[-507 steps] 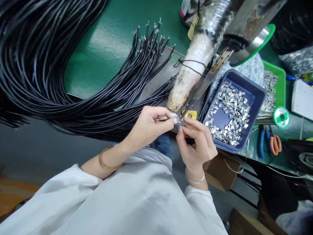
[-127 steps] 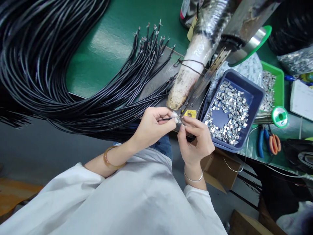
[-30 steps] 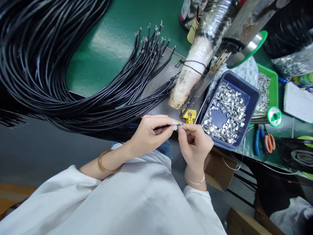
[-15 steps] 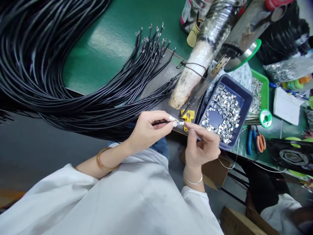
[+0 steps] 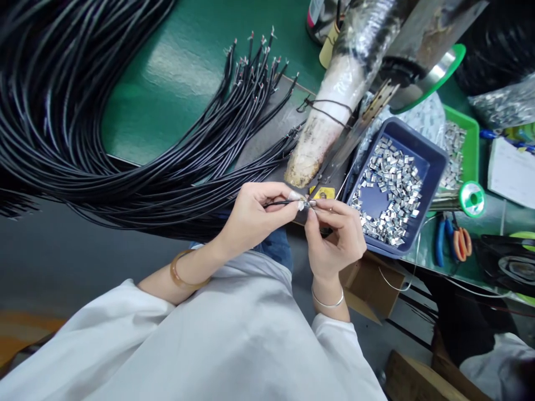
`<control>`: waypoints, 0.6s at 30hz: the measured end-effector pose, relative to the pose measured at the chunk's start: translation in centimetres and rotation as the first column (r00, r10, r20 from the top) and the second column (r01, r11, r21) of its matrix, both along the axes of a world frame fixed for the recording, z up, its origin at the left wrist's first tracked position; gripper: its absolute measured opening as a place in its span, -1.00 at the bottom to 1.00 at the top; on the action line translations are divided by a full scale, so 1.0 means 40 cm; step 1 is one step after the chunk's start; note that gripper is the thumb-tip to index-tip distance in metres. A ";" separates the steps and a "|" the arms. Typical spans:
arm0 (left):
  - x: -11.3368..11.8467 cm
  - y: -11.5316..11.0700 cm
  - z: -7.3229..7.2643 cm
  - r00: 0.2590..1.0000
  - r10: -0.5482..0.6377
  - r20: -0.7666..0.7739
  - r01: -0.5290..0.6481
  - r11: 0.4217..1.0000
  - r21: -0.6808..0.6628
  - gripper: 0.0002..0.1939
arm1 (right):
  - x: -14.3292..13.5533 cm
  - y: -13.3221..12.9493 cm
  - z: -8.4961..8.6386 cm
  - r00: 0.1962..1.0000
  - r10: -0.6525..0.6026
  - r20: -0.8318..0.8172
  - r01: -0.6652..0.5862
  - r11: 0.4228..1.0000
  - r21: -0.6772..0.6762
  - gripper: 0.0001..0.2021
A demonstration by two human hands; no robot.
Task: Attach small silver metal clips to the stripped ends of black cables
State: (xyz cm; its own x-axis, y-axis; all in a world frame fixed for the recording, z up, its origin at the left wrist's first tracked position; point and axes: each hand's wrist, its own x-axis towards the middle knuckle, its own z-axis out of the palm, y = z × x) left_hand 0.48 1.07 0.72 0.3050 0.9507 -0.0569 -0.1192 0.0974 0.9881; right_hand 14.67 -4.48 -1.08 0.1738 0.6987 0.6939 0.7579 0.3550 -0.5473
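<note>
Near the bench's front edge, my left hand (image 5: 261, 214) pinches the end of a black cable, with white coverings on its fingertips. Touching that end from the right, my right hand (image 5: 336, 234) has thumb and fingers closed round a small silvery metal connector (image 5: 310, 204). The two hands' fingertips nearly meet. A large bundle of black cables (image 5: 167, 178) with stripped ends lies to the left and behind. Right of my hands stands a dark blue tray (image 5: 432, 167) holding several small metal connectors. A yellow piece (image 5: 322, 192) shows just behind my right fingers.
A plastic-wrapped tube (image 5: 321, 122) slants down toward my hands beside a metal bar (image 5: 368, 117). Further right are a green tray (image 5: 471, 145), a solder spool (image 5: 472, 199), pliers (image 5: 453, 239) and paper. Cardboard boxes and part of another person appear lower right.
My right hand has moved left, its fingers now closer round the connector at the cable end. The view has shifted slightly, moving the trays and tools rightward.
</note>
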 end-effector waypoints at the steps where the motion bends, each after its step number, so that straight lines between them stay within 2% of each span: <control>1: 0.001 0.000 0.001 1.000 0.006 -0.002 -0.006 1.000 0.006 -0.92 | 0.000 0.001 0.001 1.000 0.003 -0.007 -0.003 1.000 0.003 -0.84; 7: 0.001 -0.003 0.009 0.999 0.042 -0.005 -0.041 0.996 0.082 -0.95 | -0.003 -0.002 0.011 1.000 -0.003 0.025 0.002 1.000 0.011 -0.79; 13: -0.003 -0.005 0.012 0.999 -0.001 -0.045 0.008 0.988 0.155 -0.91 | -0.007 -0.007 0.002 1.000 -0.006 0.010 0.005 0.999 0.044 -0.81; 18: -0.006 -0.008 0.005 0.995 -0.016 -0.100 0.032 0.988 0.152 -0.88 | -0.006 -0.006 -0.009 0.999 0.024 -0.022 -0.023 0.999 0.040 -0.80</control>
State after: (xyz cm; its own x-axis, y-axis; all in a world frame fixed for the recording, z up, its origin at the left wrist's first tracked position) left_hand 0.26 0.74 0.92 0.3280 0.9429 0.0586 -0.0207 -0.0548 0.9983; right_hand 14.43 -4.70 -1.43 0.1731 0.6745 0.7177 0.7368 0.3948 -0.5488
